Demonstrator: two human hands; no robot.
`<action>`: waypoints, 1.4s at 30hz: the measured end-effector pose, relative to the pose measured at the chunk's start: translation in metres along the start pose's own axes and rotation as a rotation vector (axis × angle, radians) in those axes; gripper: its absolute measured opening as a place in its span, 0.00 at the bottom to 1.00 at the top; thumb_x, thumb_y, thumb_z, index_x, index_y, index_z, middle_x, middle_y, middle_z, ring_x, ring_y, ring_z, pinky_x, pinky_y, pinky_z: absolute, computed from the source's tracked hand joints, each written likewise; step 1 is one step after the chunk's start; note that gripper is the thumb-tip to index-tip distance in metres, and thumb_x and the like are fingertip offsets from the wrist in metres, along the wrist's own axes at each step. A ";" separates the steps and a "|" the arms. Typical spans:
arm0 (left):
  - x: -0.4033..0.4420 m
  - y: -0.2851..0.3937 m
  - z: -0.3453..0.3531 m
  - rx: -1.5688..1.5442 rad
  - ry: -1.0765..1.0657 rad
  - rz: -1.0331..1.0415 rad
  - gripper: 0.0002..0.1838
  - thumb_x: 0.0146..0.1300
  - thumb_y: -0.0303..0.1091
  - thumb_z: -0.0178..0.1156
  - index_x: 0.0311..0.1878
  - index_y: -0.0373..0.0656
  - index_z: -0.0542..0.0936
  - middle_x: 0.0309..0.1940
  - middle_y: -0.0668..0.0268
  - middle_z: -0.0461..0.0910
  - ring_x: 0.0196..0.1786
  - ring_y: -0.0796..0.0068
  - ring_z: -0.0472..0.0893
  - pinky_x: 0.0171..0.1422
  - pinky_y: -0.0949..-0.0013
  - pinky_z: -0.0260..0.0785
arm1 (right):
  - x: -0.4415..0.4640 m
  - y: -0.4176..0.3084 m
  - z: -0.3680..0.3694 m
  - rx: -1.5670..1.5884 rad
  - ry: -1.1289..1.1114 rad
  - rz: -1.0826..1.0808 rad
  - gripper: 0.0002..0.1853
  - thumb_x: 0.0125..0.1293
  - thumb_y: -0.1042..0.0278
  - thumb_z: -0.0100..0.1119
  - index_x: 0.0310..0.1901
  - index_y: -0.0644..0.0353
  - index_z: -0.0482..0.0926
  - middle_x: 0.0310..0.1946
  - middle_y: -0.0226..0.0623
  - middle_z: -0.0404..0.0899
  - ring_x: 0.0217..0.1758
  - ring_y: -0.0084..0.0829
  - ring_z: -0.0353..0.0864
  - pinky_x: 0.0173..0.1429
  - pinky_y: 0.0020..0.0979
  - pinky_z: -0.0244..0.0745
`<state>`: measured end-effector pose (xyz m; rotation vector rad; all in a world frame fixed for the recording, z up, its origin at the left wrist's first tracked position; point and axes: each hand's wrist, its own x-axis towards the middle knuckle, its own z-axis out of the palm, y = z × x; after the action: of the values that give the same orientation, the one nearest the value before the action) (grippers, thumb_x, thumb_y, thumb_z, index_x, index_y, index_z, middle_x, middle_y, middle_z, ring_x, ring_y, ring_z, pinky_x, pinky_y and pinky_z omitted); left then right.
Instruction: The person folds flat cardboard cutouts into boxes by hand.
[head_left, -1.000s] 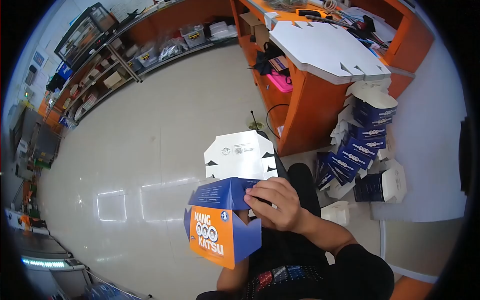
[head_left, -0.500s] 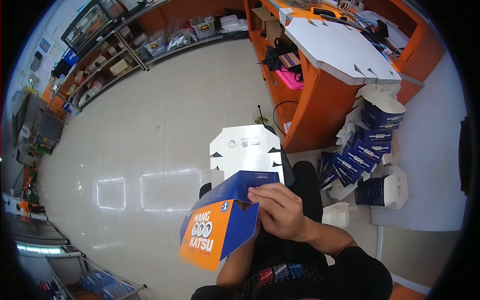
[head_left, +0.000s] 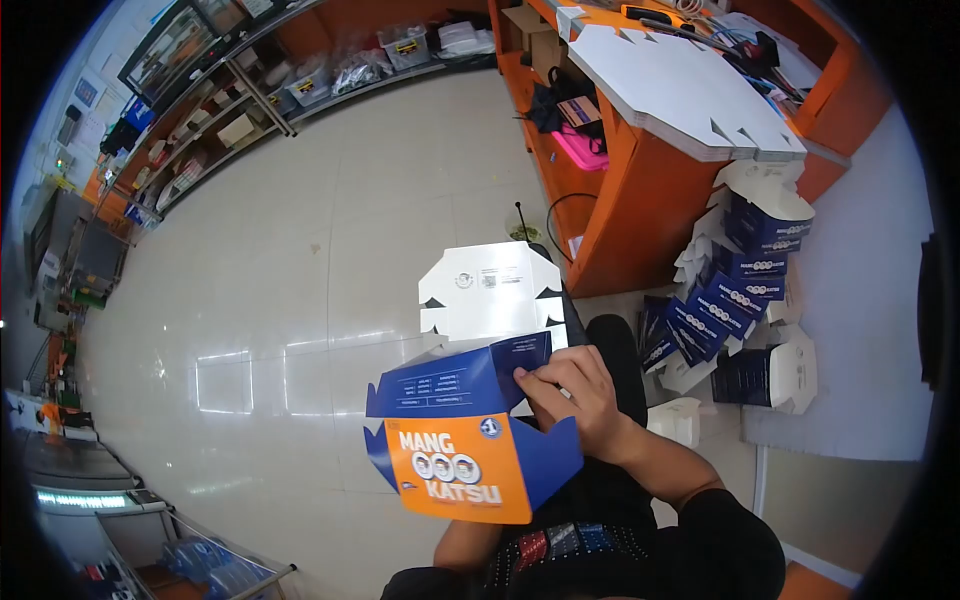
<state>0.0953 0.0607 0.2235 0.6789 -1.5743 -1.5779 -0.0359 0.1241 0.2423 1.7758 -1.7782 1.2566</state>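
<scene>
A partly folded cardboard food box (head_left: 455, 462), blue with an orange "MANG KATSU" panel, is held over my lap with its flaps loose. My right hand (head_left: 577, 392) pinches the blue side flap at the box's upper right corner, thumb and fingers closed on it. Only my left forearm shows below the box; the left hand itself is hidden behind the orange panel. Just beyond the box, a flat white box blank (head_left: 490, 288) lies printed side away, across my knees.
A stack of white box blanks (head_left: 690, 95) lies on the orange counter (head_left: 640, 215) at the right. Beside it, a pile of folded blue boxes (head_left: 722, 305) leans by the wall. Metal shelves (head_left: 262, 95) line the back left. A pink container (head_left: 578, 148) sits inside the counter.
The box has turned so its orange panel faces me more squarely, and its right side has shifted rightward. My right hand has moved slightly right, still on the flap.
</scene>
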 end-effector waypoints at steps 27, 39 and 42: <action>-0.002 -0.005 0.010 0.004 0.017 0.027 0.17 0.78 0.32 0.47 0.63 0.36 0.75 0.52 0.62 0.82 0.53 0.71 0.82 0.58 0.66 0.75 | 0.017 -0.003 -0.020 0.059 0.070 -0.239 0.20 0.45 0.72 0.69 0.44 0.57 0.88 0.41 0.30 0.81 0.40 0.31 0.80 0.38 0.30 0.74; -0.001 -0.010 0.009 -0.336 -0.038 -0.096 0.19 0.79 0.33 0.48 0.68 0.37 0.71 0.62 0.57 0.77 0.63 0.62 0.78 0.70 0.60 0.71 | 0.006 -0.002 -0.016 0.128 0.053 -0.134 0.15 0.49 0.74 0.69 0.42 0.60 0.87 0.37 0.28 0.81 0.41 0.30 0.80 0.42 0.32 0.70; 0.001 -0.007 0.013 -0.421 -0.023 -0.122 0.20 0.80 0.36 0.47 0.69 0.37 0.70 0.62 0.56 0.77 0.64 0.61 0.78 0.70 0.59 0.71 | 0.006 -0.001 -0.018 0.121 0.050 -0.113 0.14 0.50 0.74 0.69 0.42 0.60 0.86 0.35 0.27 0.80 0.41 0.30 0.80 0.44 0.33 0.70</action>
<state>0.0833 0.0668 0.2182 0.5310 -1.1768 -1.9357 -0.0423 0.1340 0.2574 1.8640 -1.5822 1.3751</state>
